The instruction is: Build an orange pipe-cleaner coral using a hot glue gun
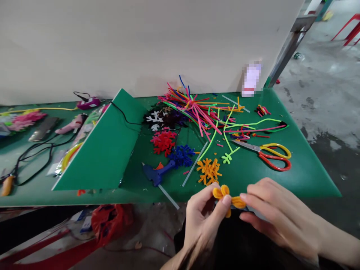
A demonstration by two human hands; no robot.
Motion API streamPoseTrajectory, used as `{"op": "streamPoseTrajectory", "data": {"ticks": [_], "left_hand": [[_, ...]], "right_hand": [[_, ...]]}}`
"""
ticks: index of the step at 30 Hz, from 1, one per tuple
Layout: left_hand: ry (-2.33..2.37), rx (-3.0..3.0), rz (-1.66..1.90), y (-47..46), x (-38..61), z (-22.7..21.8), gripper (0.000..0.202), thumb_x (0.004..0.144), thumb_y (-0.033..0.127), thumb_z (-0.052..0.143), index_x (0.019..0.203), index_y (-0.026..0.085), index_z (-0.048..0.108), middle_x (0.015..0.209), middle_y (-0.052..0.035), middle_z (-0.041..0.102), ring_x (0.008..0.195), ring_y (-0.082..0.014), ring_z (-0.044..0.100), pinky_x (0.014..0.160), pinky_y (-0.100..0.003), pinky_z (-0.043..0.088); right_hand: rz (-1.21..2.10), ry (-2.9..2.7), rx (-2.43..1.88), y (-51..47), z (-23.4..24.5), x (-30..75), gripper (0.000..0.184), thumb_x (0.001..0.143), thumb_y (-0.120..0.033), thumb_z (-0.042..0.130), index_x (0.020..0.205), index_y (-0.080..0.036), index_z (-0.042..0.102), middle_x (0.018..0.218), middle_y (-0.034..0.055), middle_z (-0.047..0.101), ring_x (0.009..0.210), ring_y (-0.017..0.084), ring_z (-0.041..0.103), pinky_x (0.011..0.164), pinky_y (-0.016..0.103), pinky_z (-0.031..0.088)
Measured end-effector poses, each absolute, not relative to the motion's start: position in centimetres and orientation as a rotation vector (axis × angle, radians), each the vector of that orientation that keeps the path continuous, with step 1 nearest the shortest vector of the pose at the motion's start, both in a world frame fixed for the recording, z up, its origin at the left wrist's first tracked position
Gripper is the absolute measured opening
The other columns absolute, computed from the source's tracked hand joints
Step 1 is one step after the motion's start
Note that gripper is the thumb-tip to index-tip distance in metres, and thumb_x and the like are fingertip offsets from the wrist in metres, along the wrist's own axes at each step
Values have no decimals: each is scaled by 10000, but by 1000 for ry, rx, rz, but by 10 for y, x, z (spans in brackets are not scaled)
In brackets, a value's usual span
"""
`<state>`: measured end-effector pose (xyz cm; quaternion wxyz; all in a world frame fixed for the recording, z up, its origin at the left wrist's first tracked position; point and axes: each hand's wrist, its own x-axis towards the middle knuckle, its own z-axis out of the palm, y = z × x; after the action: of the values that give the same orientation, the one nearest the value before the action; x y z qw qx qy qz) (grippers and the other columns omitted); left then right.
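Observation:
Between my two hands is an orange pipe-cleaner piece [238, 202] bent into small loops, held just in front of the table edge. My left hand [206, 213] pinches its middle between thumb and forefinger. At the right end of the piece, my right hand [278, 213] has its fingers closed against a loop. Just beyond lies a pile of orange pipe-cleaner snowflakes [209, 170]. A small light-green branched piece [226, 158] rests near it. Scissors [260, 149] with one yellow and one red handle lie beyond my right hand. A blue glue gun [157, 173] lies to the left.
Red [164, 141] and blue snowflakes [182, 155] lie behind the glue gun. A bundle of coloured pipe cleaners [191, 107] spreads across the table's back. A green board [101, 146] stands slanted at left, with cables [33, 150] beyond it. A red bag [111, 225] is below the table.

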<state>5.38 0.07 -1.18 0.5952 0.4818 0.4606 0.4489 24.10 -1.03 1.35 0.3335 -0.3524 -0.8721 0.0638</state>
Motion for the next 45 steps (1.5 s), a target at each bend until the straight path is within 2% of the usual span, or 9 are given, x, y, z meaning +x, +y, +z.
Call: {"op": "streamPoseTrajectory", "data": {"ticks": [3, 7, 11, 15, 18, 20, 24, 31, 45], "left_hand": [[1009, 1049, 972, -1, 55, -11, 406, 827, 470, 655, 621, 151, 513, 612, 20, 416, 564, -93, 383, 495, -205, 341], [931, 1304, 963, 1, 51, -3, 338, 889, 337, 603, 619, 153, 518, 591, 11, 456, 566, -100, 417, 522, -218, 353], [798, 1733, 1018, 6, 44, 3, 252, 903, 204, 581, 656, 151, 566, 589, -17, 545, 596, -117, 466, 558, -232, 380], [637, 1911, 954, 8, 43, 3, 234, 903, 202, 595, 676, 144, 592, 588, -28, 583, 582, -116, 465, 534, -230, 377], [629, 1960, 1024, 10, 42, 4, 190, 902, 169, 590, 718, 136, 619, 613, -38, 608, 590, -118, 464, 553, -235, 392], [700, 1861, 1041, 13, 39, 7, 211, 891, 231, 620, 703, 135, 626, 611, -36, 603, 587, -117, 473, 555, -234, 396], [777, 1477, 878, 18, 31, 14, 376, 884, 458, 596, 725, 130, 685, 619, -35, 600, 587, -121, 509, 551, -235, 396], [706, 1322, 867, 12, 24, 14, 142, 845, 287, 683, 781, 170, 730, 670, -24, 632, 648, -129, 524, 615, -250, 407], [712, 1047, 588, 18, 20, 14, 292, 788, 428, 725, 715, 147, 695, 679, -7, 581, 657, -121, 498, 626, -247, 364]], "right_hand": [[-232, -2463, -645, -9, 12, 247, 259, 896, -38, 443, 1030, -60, 664, 977, 136, 703, 862, 228, 637, 730, 351, 548], [-201, -2481, -609, -6, 15, 250, 334, 933, -69, 360, 995, -103, 686, 936, 123, 713, 870, 219, 635, 735, 346, 540], [380, -2457, -739, -4, 28, 250, 420, 1010, -143, 231, 976, -165, 649, 796, 79, 685, 707, 166, 613, 647, 275, 522], [1171, -2386, -1042, 2, 40, 249, 240, 1005, -244, 423, 844, -196, 594, 768, 9, 633, 674, 113, 574, 624, 210, 471], [1500, -2095, -1227, 5, 36, 246, 297, 976, -353, 498, 745, -178, 562, 678, -14, 573, 609, 105, 522, 543, 203, 410], [1464, -1924, -1244, 2, 27, 243, 288, 974, -353, 505, 757, -176, 575, 676, -13, 569, 602, 106, 519, 526, 200, 397], [1048, -1898, -1014, -9, 9, 241, 108, 965, -175, 516, 1020, -233, 589, 881, 5, 636, 784, 118, 588, 711, 205, 458], [1199, -1857, -1023, -12, 9, 238, 103, 981, -240, 499, 893, -218, 549, 755, -12, 539, 681, 115, 483, 604, 221, 391], [1331, -1883, -828, -4, 10, 239, 75, 980, -179, 510, 998, -221, 569, 833, -16, 538, 730, 85, 476, 649, 197, 376]]}}
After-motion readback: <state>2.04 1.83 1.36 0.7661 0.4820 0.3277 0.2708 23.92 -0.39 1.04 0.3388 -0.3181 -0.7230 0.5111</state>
